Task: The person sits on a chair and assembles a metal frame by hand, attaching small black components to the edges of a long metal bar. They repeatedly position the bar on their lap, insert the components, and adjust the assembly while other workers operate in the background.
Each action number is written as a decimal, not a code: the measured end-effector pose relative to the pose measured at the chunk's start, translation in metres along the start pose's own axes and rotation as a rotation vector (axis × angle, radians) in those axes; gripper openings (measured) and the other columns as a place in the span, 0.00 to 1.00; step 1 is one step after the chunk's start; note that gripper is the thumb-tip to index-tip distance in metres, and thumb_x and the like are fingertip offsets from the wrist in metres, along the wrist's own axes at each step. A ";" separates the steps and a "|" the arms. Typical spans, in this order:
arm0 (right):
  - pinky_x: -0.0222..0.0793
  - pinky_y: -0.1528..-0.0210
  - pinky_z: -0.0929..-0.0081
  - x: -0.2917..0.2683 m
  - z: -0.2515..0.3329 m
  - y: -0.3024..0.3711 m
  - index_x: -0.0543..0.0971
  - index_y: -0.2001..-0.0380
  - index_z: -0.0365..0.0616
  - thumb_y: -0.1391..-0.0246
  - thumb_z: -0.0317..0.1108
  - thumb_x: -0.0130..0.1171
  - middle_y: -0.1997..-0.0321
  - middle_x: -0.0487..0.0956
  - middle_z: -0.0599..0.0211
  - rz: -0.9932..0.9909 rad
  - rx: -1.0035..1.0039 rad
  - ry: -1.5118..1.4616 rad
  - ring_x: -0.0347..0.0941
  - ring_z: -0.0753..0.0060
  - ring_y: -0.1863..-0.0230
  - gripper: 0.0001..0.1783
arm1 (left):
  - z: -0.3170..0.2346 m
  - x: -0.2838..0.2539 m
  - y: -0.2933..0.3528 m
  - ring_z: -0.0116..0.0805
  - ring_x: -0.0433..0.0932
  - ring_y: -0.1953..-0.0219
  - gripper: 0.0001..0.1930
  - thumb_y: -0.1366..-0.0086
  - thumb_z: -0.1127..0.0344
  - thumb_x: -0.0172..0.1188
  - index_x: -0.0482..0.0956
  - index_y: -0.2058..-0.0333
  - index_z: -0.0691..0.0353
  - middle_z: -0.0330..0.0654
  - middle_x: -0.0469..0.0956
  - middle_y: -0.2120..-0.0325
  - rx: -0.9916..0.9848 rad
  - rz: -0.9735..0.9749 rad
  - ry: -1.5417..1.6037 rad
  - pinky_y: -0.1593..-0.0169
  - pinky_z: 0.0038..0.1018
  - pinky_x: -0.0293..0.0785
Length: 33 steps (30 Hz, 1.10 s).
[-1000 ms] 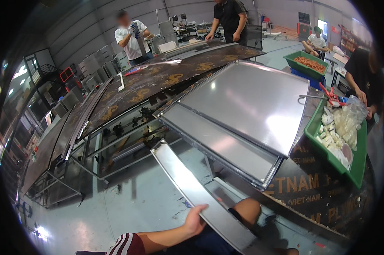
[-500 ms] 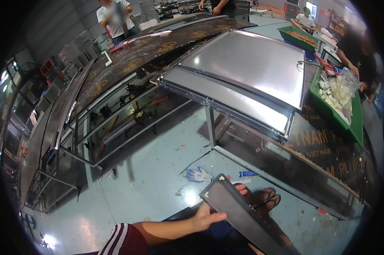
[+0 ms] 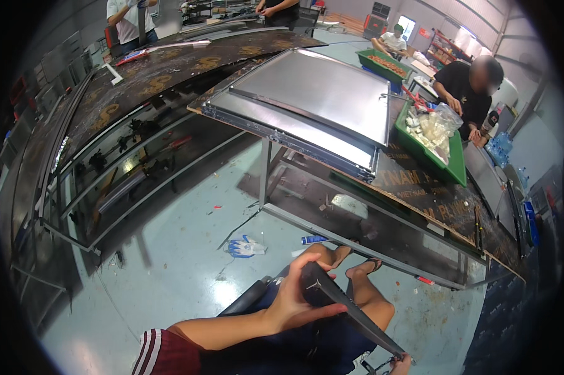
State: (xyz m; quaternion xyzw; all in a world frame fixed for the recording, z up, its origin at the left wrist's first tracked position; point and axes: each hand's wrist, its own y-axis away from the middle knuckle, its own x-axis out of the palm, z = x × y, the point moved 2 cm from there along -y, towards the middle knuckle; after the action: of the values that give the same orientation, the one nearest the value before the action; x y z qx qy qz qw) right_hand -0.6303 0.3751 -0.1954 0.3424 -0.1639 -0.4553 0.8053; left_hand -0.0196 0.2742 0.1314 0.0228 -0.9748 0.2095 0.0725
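Note:
A long, narrow dark-grey framed panel [image 3: 352,307] with a mitred corner slants across my lap, seen nearly edge-on. My left hand [image 3: 294,292] grips its upper end, thumb on the near side and fingers over the far side. At the lower end, my right hand [image 3: 402,364] shows only in part at the picture's bottom edge, its fingers closed on the panel. Beyond stands a workbench [image 3: 413,197] bearing a large shiny metal framed panel [image 3: 332,94].
A blue-and-white work glove [image 3: 247,247] and a blue tube [image 3: 314,239] lie on the floor. On the bench is a green tray [image 3: 454,167] of white parts and a plastic bag. A co-worker [image 3: 469,87] works behind it; others are farther back. A long dark table [image 3: 169,72] stretches left.
The panel has turned from showing its broad face to nearly edge-on. My left hand has shifted up around its end. The head view has swung right, bringing the co-worker further in.

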 end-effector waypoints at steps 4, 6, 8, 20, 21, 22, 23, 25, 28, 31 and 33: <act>0.59 0.80 0.65 -0.029 -0.010 -0.011 0.67 0.69 0.46 0.47 0.42 0.58 0.79 0.65 0.64 -0.037 0.138 0.030 0.61 0.63 0.82 0.14 | 0.002 -0.011 -0.001 0.30 0.79 0.59 0.44 0.59 0.61 0.86 0.61 0.49 0.59 0.42 0.77 0.61 0.108 0.020 -0.130 0.55 0.28 0.78; 0.58 0.83 0.66 -0.048 -0.017 -0.019 0.67 0.72 0.46 0.48 0.42 0.58 0.82 0.65 0.65 -0.060 0.228 0.043 0.61 0.63 0.85 0.14 | 0.006 -0.012 -0.002 0.29 0.79 0.67 0.40 0.63 0.59 0.88 0.64 0.58 0.59 0.39 0.78 0.71 0.174 -0.020 -0.074 0.63 0.26 0.77; 0.56 0.86 0.66 -0.064 -0.023 -0.022 0.67 0.74 0.47 0.48 0.42 0.58 0.85 0.64 0.65 -0.088 0.322 0.067 0.60 0.64 0.88 0.13 | 0.009 -0.016 0.000 0.29 0.79 0.70 0.39 0.62 0.60 0.87 0.65 0.59 0.59 0.39 0.78 0.72 0.141 -0.031 -0.071 0.65 0.26 0.77; 0.66 0.65 0.78 0.155 0.064 0.413 0.80 0.57 0.38 0.46 0.24 0.62 0.68 0.77 0.68 0.327 -1.366 0.514 0.69 0.79 0.68 0.12 | 0.026 -0.017 0.038 0.38 0.82 0.69 0.30 0.49 0.63 0.80 0.67 0.57 0.63 0.47 0.81 0.69 0.079 0.004 -0.062 0.63 0.32 0.78; 0.67 0.67 0.77 0.177 0.052 0.463 0.81 0.60 0.38 0.48 0.23 0.64 0.69 0.78 0.69 0.495 -1.381 0.606 0.69 0.77 0.71 0.11 | 0.028 -0.017 0.041 0.38 0.82 0.69 0.30 0.49 0.63 0.80 0.67 0.57 0.63 0.47 0.80 0.69 0.085 0.011 -0.076 0.63 0.32 0.78; 0.67 0.67 0.79 0.197 0.044 0.505 0.82 0.59 0.39 0.49 0.23 0.66 0.69 0.80 0.66 0.544 -1.502 0.618 0.71 0.74 0.71 0.12 | 0.029 -0.016 0.044 0.37 0.82 0.69 0.30 0.49 0.64 0.80 0.67 0.57 0.64 0.47 0.80 0.69 0.112 0.035 -0.082 0.63 0.32 0.78; 0.68 0.68 0.80 0.216 0.037 0.536 0.83 0.59 0.39 0.50 0.23 0.68 0.68 0.82 0.64 0.606 -1.610 0.725 0.73 0.72 0.71 0.13 | 0.030 -0.016 0.047 0.37 0.82 0.69 0.29 0.48 0.64 0.80 0.67 0.57 0.64 0.47 0.80 0.69 0.140 0.049 -0.095 0.63 0.32 0.78; 0.69 0.68 0.79 0.249 0.030 0.573 0.84 0.59 0.40 0.53 0.23 0.71 0.65 0.83 0.57 0.734 -1.777 0.690 0.77 0.66 0.68 0.15 | 0.030 -0.016 0.050 0.37 0.82 0.68 0.29 0.48 0.64 0.80 0.67 0.57 0.64 0.47 0.80 0.69 0.173 0.044 -0.110 0.63 0.32 0.78; 0.69 0.67 0.72 0.272 0.021 0.587 0.85 0.61 0.40 0.53 0.21 0.71 0.65 0.84 0.59 0.777 -1.833 0.541 0.78 0.63 0.69 0.13 | 0.031 -0.019 0.050 0.39 0.81 0.67 0.28 0.48 0.64 0.80 0.68 0.57 0.64 0.46 0.78 0.69 0.163 0.007 -0.119 0.64 0.32 0.78; 0.68 0.64 0.70 0.274 0.017 0.582 0.85 0.62 0.39 0.54 0.20 0.70 0.66 0.84 0.60 0.730 -1.927 0.556 0.77 0.61 0.69 0.13 | 0.030 -0.021 0.047 0.43 0.81 0.68 0.28 0.49 0.64 0.80 0.69 0.58 0.63 0.46 0.77 0.69 0.256 0.024 -0.155 0.64 0.33 0.77; 0.66 0.65 0.67 0.271 0.014 0.577 0.85 0.63 0.42 0.55 0.21 0.71 0.65 0.83 0.62 0.698 -1.951 0.587 0.74 0.61 0.70 0.13 | 0.029 -0.021 0.047 0.44 0.80 0.68 0.27 0.49 0.64 0.80 0.69 0.58 0.64 0.46 0.76 0.69 0.250 0.057 -0.116 0.65 0.33 0.77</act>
State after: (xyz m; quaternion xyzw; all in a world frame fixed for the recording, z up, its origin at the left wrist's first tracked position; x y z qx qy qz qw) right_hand -0.1356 0.3426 0.2057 -0.4175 0.3809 -0.0346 0.8242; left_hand -0.0057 0.3056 0.0830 0.0159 -0.9440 0.3295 0.0068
